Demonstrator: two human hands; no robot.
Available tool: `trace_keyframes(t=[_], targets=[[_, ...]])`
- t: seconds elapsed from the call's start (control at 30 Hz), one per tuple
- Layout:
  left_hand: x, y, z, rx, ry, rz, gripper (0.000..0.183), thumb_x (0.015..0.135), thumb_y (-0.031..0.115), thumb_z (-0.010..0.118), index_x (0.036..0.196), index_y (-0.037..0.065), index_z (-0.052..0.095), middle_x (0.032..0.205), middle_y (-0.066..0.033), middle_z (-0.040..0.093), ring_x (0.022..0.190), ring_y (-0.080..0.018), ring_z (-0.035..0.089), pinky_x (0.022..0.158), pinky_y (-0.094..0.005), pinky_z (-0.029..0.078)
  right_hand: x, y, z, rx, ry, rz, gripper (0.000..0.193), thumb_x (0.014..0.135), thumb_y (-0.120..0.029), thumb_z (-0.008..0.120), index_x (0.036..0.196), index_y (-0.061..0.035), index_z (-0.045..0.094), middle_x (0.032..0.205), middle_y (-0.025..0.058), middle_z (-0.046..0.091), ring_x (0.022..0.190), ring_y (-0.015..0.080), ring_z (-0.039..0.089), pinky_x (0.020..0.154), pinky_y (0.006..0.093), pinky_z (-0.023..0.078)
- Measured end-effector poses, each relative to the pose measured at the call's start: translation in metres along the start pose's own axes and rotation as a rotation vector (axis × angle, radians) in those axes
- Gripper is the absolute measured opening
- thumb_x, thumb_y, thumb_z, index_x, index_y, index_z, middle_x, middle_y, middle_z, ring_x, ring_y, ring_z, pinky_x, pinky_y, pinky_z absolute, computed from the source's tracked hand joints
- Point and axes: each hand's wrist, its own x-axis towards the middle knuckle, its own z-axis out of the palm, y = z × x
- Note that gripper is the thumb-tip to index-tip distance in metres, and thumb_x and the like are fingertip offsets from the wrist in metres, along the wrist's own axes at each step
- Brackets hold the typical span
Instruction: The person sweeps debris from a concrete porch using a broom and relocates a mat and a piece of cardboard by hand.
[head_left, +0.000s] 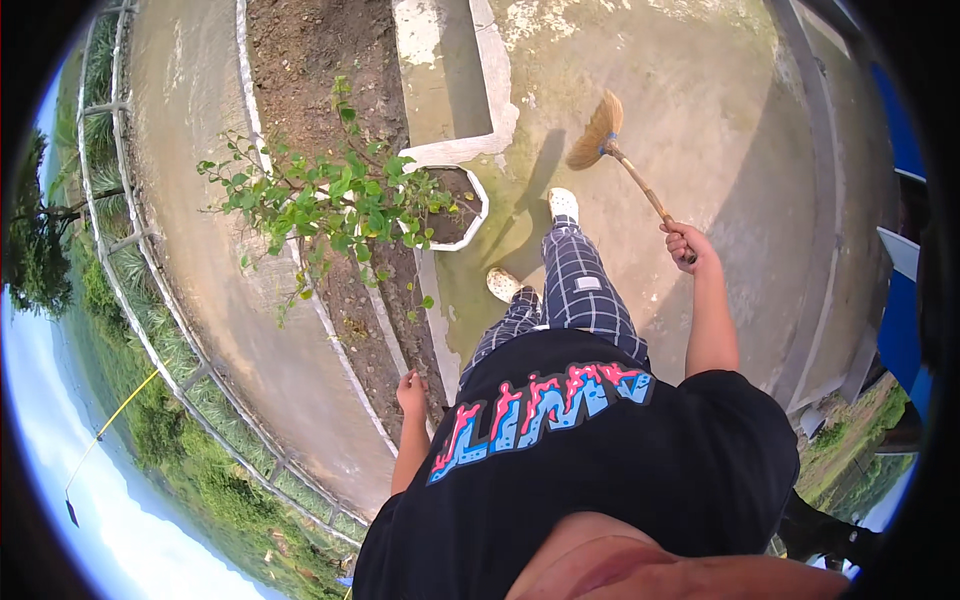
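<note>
In my right hand (683,247) is the handle of a soft broom (640,182), the fingers wrapped round its near end. The broom's fan of tan bristles (598,132) spreads out ahead, at the concrete floor (700,110). Blue binding joins bristles and handle. My left hand (411,391) hangs low beside my hip, its fingers curled in, with nothing visible in them. Nearest to it is the strip of bare soil (418,330) on my left.
Ahead on the left, a white planter (480,215) holds soil, and a leafy plant (345,205) spreads beside it. Low white kerbs (335,340) edge the soil beds. A railing (185,320) runs along the far left. A raised edge (825,190) borders the right.
</note>
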Motion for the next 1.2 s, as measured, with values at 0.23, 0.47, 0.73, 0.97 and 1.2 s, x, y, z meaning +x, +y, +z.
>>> trace_keyframes(t=[0.23, 0.47, 0.73, 0.97, 1.2], targets=[[-0.006, 0.186, 0.094, 0.007, -0.118, 0.33, 0.024, 0.082, 0.011, 0.048, 0.102, -0.002, 0.052, 0.065, 0.0002, 0.051, 0.054, -0.0049, 0.045, 0.05, -0.0187, 0.037, 0.107, -0.117, -0.038, 0.398, 0.31, -0.09, 0.014, 0.076, -0.004, 0.044, 0.064, -0.0067, 0.036, 0.047, -0.0015, 0.038, 0.034, 0.0063, 0.038, 0.029, 0.0154, 0.038], [-0.064, 0.37, 0.187, 0.165, -0.192, 0.482, 0.027, 0.081, 0.011, 0.051, 0.106, 0.001, 0.053, 0.077, -0.0065, 0.057, 0.067, -0.0095, 0.052, 0.061, -0.0237, 0.043, 0.255, -0.228, 0.134, -0.091, 0.311, 0.061, 0.009, 0.07, 0.0, 0.045, 0.077, -0.0033, 0.04, 0.054, 0.0061, 0.041, 0.039, 0.0144, 0.044, 0.035, 0.0252, 0.043], [-0.04, 0.455, 0.22, 0.308, -0.137, 0.394, 0.025, 0.082, 0.01, 0.049, 0.105, 0.004, 0.054, 0.07, -0.0063, 0.057, 0.064, -0.011, 0.053, 0.06, -0.0245, 0.043, 0.255, -0.32, 0.307, -0.302, -0.409, 0.345, 0.01, 0.08, -0.008, 0.044, 0.071, -0.0089, 0.039, 0.049, -0.004, 0.039, 0.036, 0.0024, 0.036, 0.028, 0.0143, 0.031], [0.042, 0.416, 0.204, 0.523, -0.252, 0.21, 0.026, 0.079, 0.014, 0.05, 0.103, 0.005, 0.056, 0.07, -0.009, 0.06, 0.06, -0.0133, 0.055, 0.057, -0.0266, 0.043, 0.141, -0.411, 0.251, -0.223, -0.397, 0.299, 0.011, 0.083, -0.011, 0.046, 0.073, -0.0103, 0.041, 0.05, -0.008, 0.037, 0.037, -0.0018, 0.035, 0.027, 0.0114, 0.029], [0.163, 0.356, 0.237, 0.621, -0.364, 0.129, 0.027, 0.077, 0.014, 0.045, 0.099, 0.004, 0.057, 0.084, -0.0172, 0.06, 0.081, -0.0228, 0.058, 0.071, -0.0313, 0.042, 0.141, -0.478, 0.234, -0.411, 0.153, -0.08, 0.006, 0.077, -0.005, 0.045, 0.075, -0.007, 0.04, 0.05, 0.0004, 0.039, 0.036, 0.0099, 0.037, 0.033, 0.0236, 0.033]])
